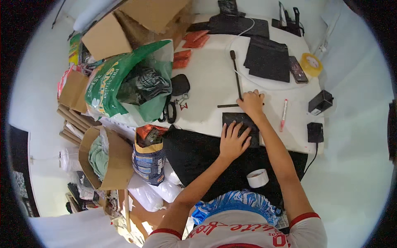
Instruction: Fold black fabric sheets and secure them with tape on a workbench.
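My left hand (235, 140) lies with fingers spread, pressed flat on a flat black rectangular piece (230, 117) at the table's front edge. Whether that piece is plastic or cloth I cannot tell. Just beyond it, my right hand (251, 103) is closed over the crossing of a dark T-shaped tool (236, 76), which looks like a T-handle wrench. Its long shaft points away from me and ends in a thicker black head; the crossbar sticks out to the left of my hand. Black cloth (198, 153) spreads over the near edge and my lap, with a white tape roll (257, 178) on it.
Right of my hands are a red-and-white marker (284, 115), black adapters (315, 132), a phone (297, 69) and yellowish tape (311, 65). Folded black cloth (268, 60) lies beyond. Leftward stand a green-white bag (111, 87), black scissors (170, 112) and a cardboard box (118, 165).
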The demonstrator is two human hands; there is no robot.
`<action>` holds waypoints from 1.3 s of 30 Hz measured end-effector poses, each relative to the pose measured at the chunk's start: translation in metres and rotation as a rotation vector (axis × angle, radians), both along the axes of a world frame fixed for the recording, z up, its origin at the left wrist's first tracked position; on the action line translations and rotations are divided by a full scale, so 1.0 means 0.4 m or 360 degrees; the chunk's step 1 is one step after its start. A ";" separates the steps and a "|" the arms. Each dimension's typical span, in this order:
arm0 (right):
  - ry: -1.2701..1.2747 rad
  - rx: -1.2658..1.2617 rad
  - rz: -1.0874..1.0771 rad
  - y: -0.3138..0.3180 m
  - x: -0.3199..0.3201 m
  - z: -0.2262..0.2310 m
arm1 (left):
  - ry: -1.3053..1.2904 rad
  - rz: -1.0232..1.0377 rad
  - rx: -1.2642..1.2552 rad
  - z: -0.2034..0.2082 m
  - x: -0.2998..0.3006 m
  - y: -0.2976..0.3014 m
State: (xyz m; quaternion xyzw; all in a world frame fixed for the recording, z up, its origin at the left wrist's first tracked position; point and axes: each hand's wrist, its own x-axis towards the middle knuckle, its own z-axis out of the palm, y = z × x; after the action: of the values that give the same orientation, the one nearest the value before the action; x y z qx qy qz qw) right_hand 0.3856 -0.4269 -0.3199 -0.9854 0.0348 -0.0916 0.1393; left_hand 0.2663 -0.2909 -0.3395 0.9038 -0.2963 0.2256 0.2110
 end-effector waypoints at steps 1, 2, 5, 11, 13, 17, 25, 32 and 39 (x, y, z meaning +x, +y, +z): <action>0.0102 0.0004 -0.0007 -0.001 0.006 0.004 | 0.0000 -0.0017 0.0014 0.003 0.004 -0.001; 0.0071 0.0012 -0.0040 -0.004 0.016 0.008 | -0.0023 -0.0012 0.0014 0.006 0.013 -0.006; -0.0070 0.0122 -0.0020 0.003 0.009 0.029 | -0.0032 -0.0012 0.0020 0.012 0.037 -0.007; -0.0001 0.0170 0.0011 0.009 -0.028 0.020 | 0.0037 0.0002 0.0040 0.003 0.057 -0.013; 0.0003 0.0177 0.0016 0.001 -0.032 -0.014 | 0.0077 -0.0022 0.0066 0.006 0.053 -0.018; 0.0020 0.0162 0.0095 -0.012 -0.035 -0.041 | 0.0121 -0.0050 0.0050 0.001 0.055 -0.019; -0.0372 0.0046 0.0166 -0.040 -0.087 -0.054 | 0.0190 -0.0082 0.0017 -0.053 0.068 -0.051; 0.0326 0.1323 0.0245 -0.229 -0.477 -0.020 | 0.1037 -0.0733 -0.0517 -0.051 -0.156 0.002; 0.0760 0.0976 0.0960 -0.273 -0.672 -0.150 | 0.1696 -0.0768 0.0032 -0.167 -0.276 0.028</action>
State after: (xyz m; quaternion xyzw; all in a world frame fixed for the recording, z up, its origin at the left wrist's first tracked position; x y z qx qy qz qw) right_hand 0.1166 -0.5360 -0.3801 -0.8587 -0.1957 0.1958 0.4313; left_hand 0.1560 -0.2798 -0.4064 0.8015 -0.3490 -0.3173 0.3676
